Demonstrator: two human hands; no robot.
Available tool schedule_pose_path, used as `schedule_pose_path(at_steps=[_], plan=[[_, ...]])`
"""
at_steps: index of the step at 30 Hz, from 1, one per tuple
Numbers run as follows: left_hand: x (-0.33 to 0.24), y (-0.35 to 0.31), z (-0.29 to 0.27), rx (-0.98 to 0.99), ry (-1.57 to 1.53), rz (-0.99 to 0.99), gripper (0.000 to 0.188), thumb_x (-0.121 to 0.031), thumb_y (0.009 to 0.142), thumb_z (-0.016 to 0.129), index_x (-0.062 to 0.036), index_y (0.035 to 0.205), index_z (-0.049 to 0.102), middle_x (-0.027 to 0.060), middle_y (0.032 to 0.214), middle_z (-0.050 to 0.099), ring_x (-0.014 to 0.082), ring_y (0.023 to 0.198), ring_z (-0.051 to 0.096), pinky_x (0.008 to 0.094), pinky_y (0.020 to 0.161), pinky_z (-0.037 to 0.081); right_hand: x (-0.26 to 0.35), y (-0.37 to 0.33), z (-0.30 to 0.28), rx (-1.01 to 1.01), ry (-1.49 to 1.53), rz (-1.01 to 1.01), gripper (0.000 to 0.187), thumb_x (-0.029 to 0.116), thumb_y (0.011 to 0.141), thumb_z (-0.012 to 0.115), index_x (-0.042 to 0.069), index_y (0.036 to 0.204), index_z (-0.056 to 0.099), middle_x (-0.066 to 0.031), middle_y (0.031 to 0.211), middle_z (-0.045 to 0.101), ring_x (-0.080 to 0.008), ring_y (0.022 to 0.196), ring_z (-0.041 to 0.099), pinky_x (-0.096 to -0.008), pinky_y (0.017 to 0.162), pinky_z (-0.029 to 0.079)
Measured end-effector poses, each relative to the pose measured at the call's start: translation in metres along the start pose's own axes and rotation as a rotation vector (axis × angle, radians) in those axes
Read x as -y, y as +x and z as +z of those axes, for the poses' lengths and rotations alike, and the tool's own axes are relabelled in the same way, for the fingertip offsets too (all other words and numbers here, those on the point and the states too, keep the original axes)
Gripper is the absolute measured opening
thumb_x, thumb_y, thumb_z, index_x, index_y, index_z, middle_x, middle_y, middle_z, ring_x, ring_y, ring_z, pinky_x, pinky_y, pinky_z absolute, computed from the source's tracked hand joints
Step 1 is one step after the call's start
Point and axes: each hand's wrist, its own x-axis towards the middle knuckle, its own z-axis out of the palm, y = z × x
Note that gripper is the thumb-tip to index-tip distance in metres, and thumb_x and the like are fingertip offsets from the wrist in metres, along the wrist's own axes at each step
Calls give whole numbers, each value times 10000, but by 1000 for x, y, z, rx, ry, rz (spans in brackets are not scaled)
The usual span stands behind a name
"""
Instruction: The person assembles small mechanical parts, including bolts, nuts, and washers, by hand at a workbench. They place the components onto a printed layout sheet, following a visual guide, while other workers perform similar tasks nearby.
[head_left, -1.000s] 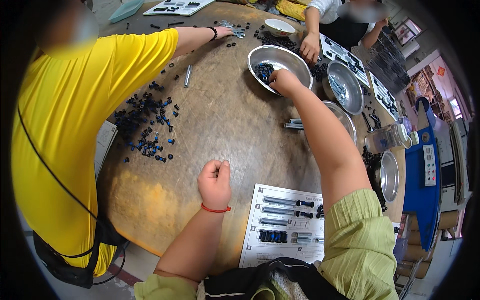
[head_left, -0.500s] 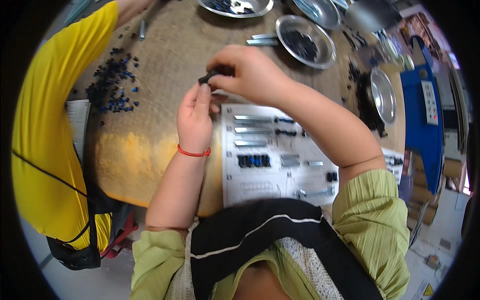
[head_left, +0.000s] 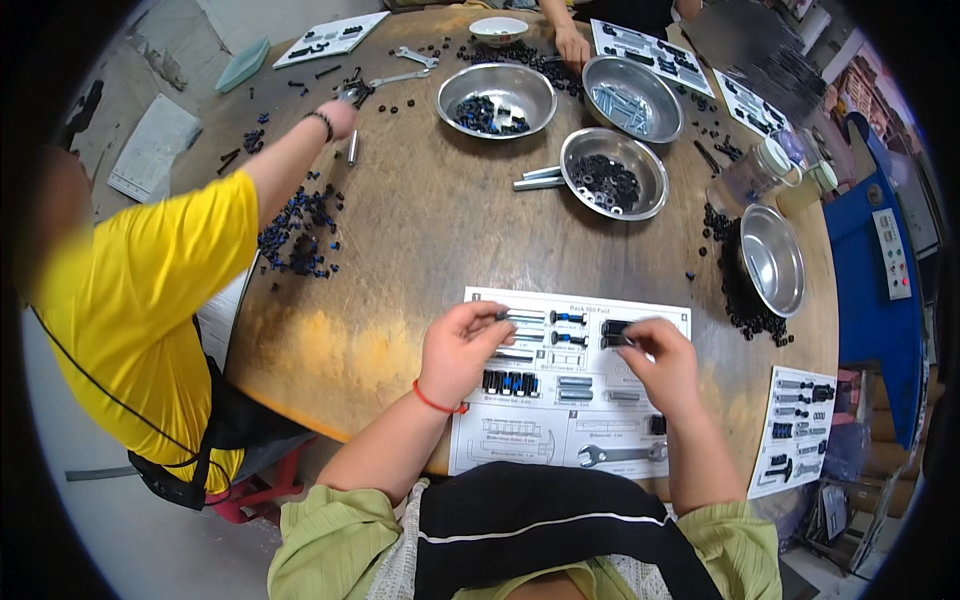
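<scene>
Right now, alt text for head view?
Left hand and right hand over a printed sheet bearing black bolts and metal tubes on a table. Beyond, metal bowls hold small parts; at left, a co-worker in yellow reaches across.

Pale green sleeves [head_left: 735, 548], black apron [head_left: 540, 488], white stripe [head_left: 540, 516], red bracelet [head_left: 437, 404]

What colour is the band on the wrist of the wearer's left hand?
The wristband is red; it shows best in the head view.

Bolts [head_left: 480, 112] in bowl [head_left: 537, 97] behind sheet [head_left: 560, 411]
</scene>
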Motion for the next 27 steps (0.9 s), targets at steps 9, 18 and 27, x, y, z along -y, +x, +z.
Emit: schedule_pose_path(at_steps=[9,18,27], plan=[[5,-18,-23,-144,23,-37,195,-30,944,582,61,1117,586,69,865,667,111,769,614,230,724,502,-46,-40,-29,-89,101,199,189,-35,821,634,-7,1005,671,-94,978,628,-173,825,603,-269,739,484],[9,-13,23,50,944,297,130,-137,796,720,-67,905,711,66,784,631,211,686,615,320,624,496,-18,-17,5,55,-67,37,186,34,817,663,22,1002,669,-115,928,640,-243,828,630,-326,725,505],[39,-3,69,263,1463,283,115,-208,788,695,-122,863,705,50,846,639,264,847,639,393,706,532,-23,-14,52,177,-526,-180,77,111,760,675,81,830,686,-65,907,594,-271,914,587,-394,741,522]])
